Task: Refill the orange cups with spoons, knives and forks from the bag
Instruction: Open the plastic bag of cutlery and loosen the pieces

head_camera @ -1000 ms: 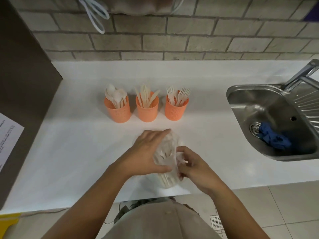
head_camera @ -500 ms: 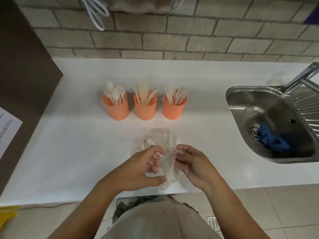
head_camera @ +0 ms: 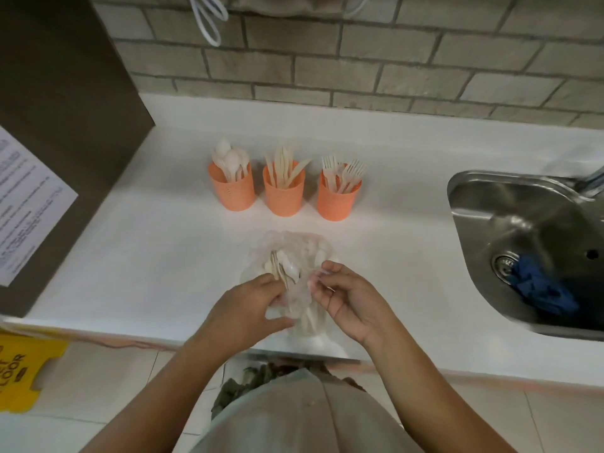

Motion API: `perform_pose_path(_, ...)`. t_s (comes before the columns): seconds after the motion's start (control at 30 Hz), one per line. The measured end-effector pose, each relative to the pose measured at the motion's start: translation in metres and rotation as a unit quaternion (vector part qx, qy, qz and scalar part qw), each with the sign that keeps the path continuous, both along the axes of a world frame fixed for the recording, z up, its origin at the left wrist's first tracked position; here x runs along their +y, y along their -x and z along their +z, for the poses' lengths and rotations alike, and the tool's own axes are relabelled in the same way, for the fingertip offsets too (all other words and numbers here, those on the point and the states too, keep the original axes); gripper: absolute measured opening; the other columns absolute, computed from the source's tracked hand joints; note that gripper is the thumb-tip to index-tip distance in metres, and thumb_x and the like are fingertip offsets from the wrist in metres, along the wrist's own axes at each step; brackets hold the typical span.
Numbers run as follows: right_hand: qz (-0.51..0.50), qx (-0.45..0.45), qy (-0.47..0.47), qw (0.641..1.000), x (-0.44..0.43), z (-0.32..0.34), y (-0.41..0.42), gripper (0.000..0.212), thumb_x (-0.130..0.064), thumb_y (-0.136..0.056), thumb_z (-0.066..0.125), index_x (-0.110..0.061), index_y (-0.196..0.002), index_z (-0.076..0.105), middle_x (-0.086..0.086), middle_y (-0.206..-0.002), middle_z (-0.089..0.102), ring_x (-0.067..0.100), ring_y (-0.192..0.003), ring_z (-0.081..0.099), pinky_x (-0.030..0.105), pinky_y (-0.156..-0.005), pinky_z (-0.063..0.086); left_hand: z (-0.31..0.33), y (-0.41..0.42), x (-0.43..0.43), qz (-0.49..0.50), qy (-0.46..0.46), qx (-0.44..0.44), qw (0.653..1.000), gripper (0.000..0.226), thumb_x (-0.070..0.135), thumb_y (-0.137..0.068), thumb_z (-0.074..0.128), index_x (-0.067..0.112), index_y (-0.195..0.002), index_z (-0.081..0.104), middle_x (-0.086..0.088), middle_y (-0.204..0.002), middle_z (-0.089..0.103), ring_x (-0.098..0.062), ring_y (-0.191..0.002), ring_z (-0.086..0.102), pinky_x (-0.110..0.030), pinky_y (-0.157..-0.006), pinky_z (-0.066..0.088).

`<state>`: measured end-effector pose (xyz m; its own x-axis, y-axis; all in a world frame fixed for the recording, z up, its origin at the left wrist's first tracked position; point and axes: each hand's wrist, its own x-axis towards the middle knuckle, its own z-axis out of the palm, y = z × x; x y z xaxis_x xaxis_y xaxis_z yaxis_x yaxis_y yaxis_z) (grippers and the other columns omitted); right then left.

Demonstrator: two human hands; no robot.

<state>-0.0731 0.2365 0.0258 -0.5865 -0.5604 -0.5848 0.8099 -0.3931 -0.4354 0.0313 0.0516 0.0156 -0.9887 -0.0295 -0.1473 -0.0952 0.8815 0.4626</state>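
Observation:
Three orange cups stand in a row on the white counter: the spoon cup (head_camera: 232,191) on the left, the knife cup (head_camera: 283,195) in the middle, the fork cup (head_camera: 338,199) on the right. A clear plastic bag (head_camera: 299,251) of white cutlery lies near the front edge. My left hand (head_camera: 243,313) grips a bundle of cutlery (head_camera: 282,269) at the bag's mouth. My right hand (head_camera: 351,297) pinches the bag's plastic edge on the right side.
A steel sink (head_camera: 529,243) with a blue cloth (head_camera: 539,289) at its drain sits to the right. A dark panel with a paper notice (head_camera: 23,204) walls off the left side. A yellow wet-floor sign (head_camera: 26,374) stands on the floor.
My left hand came off the top of the bag and now grips cutlery at its mouth. My right hand shifted to the bag's edge. The bag opened up.

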Motion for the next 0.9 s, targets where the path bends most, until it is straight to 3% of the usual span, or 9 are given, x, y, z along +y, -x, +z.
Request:
perform_pose_path(0.07, 0.010, 0.000, 0.004, 1.000, 0.002, -0.001, 0.001, 0.023, 0.018, -0.092, 0.051, -0.002, -0.096, 0.062, 0.018, -0.082, 0.067, 0.025, -0.075, 0.072, 0.033, -0.074, 0.064, -0.001, -0.002, 0.005, 0.047, 0.017, 0.038, 0.998, 0.028, 0.041, -0.090, 0.072, 0.031, -0.080, 0.049, 0.013, -0.074, 0.047, -0.005, -0.063, 0.047, -0.020, -0.055, 0.036)
perform_pose_path(0.17, 0.026, 0.016, -0.023, 0.999, 0.007, -0.006, 0.001, 0.026, 0.017, -0.091, 0.052, -0.006, -0.097, 0.063, 0.014, -0.082, 0.069, 0.023, -0.074, 0.071, 0.033, -0.072, 0.062, -0.001, -0.007, 0.012, 0.118, 0.032, 0.097, 0.988, 0.020, 0.021, -0.094, 0.066, 0.025, -0.083, 0.049, 0.010, -0.071, 0.047, -0.012, -0.056, 0.047, -0.027, -0.052, 0.043)
perform_pose_path(0.23, 0.044, 0.048, -0.079, 0.995, 0.012, -0.012, 0.000, 0.031, 0.017, -0.090, 0.052, -0.009, -0.102, 0.064, 0.010, -0.081, 0.070, 0.020, -0.074, 0.067, 0.030, -0.067, 0.051, 0.000, -0.012, 0.017, 0.157, 0.033, 0.134, 0.978, 0.015, 0.019, -0.096, 0.062, 0.025, -0.088, 0.051, 0.013, -0.071, 0.045, -0.011, -0.053, 0.044, -0.024, -0.048, 0.039)
perform_pose_path(0.3, 0.055, 0.073, -0.117, 0.989, 0.018, -0.018, 0.000, 0.037, 0.018, -0.090, 0.051, -0.008, -0.113, 0.064, 0.007, -0.082, 0.072, 0.020, -0.076, 0.061, 0.030, -0.064, 0.040, -0.001, -0.015, 0.020, 0.186, 0.059, 0.176, 0.965, 0.006, 0.019, -0.095, 0.066, 0.022, -0.093, 0.061, 0.012, -0.073, 0.049, -0.012, -0.061, 0.045, -0.025, -0.055, 0.041)
perform_pose_path(0.37, 0.058, 0.072, -0.117, 0.989, 0.022, -0.022, -0.001, 0.039, 0.018, -0.091, 0.053, -0.005, -0.121, 0.063, 0.007, -0.083, 0.073, 0.019, -0.076, 0.059, 0.029, -0.065, 0.040, -0.004, -0.019, 0.021, 0.213, 0.088, 0.202, 0.952, 0.006, 0.021, -0.094, 0.070, 0.018, -0.099, 0.069, 0.005, -0.078, 0.058, -0.018, -0.072, 0.048, -0.034, -0.066, 0.046)
perform_pose_path(0.43, 0.058, 0.067, -0.107, 0.990, 0.024, -0.023, -0.003, 0.037, 0.018, -0.092, 0.056, -0.003, -0.122, 0.063, 0.008, -0.085, 0.074, 0.019, -0.074, 0.057, 0.029, -0.067, 0.044, -0.004, -0.023, 0.022, 0.258, 0.074, 0.186, 0.945, 0.010, 0.027, -0.098, 0.066, 0.020, -0.105, 0.067, 0.006, -0.073, 0.059, -0.017, -0.071, 0.050, -0.032, -0.065, 0.043)
perform_pose_path(0.57, 0.043, 0.040, -0.074, 0.995, 0.020, -0.024, -0.007, 0.032, 0.017, -0.094, 0.056, 0.002, -0.120, 0.064, 0.013, -0.088, 0.074, 0.019, -0.072, 0.063, 0.026, -0.071, 0.057, 0.000, -0.029, 0.035, 0.344, -0.046, 0.142, 0.927, 0.009, 0.029, -0.104, 0.055, 0.028, -0.112, 0.057, 0.007, -0.062, 0.057, -0.013, -0.058, 0.057, -0.028, -0.052, 0.043)
perform_pose_path(0.73, 0.015, -0.021, -0.033, 0.999, 0.007, -0.028, -0.015, 0.030, 0.020, -0.094, 0.052, 0.009, -0.121, 0.060, 0.017, -0.086, 0.069, 0.022, -0.077, 0.066, 0.028, -0.072, 0.063, 0.006, -0.026, 0.034, 0.438, -0.243, 0.139, 0.854, 0.016, 0.012, -0.098, 0.062, 0.027, -0.101, 0.064, 0.008, -0.085, 0.076, -0.004, -0.074, 0.072, -0.018, -0.063, 0.051)
perform_pose_path(0.9, 0.035, -0.058, -0.019, 0.998, -0.012, -0.031, -0.029, 0.025, 0.020, -0.094, 0.051, 0.004, -0.111, 0.061, 0.017, -0.086, 0.066, 0.022, -0.078, 0.065, 0.027, -0.070, 0.061, 0.012, -0.019, 0.012, 0.453, -0.360, 0.163, 0.799, 0.018, 0.005, -0.096, 0.063, 0.019, -0.102, 0.072, 0.001, -0.090, 0.078, -0.013, -0.083, 0.074, -0.029, -0.080, 0.059)
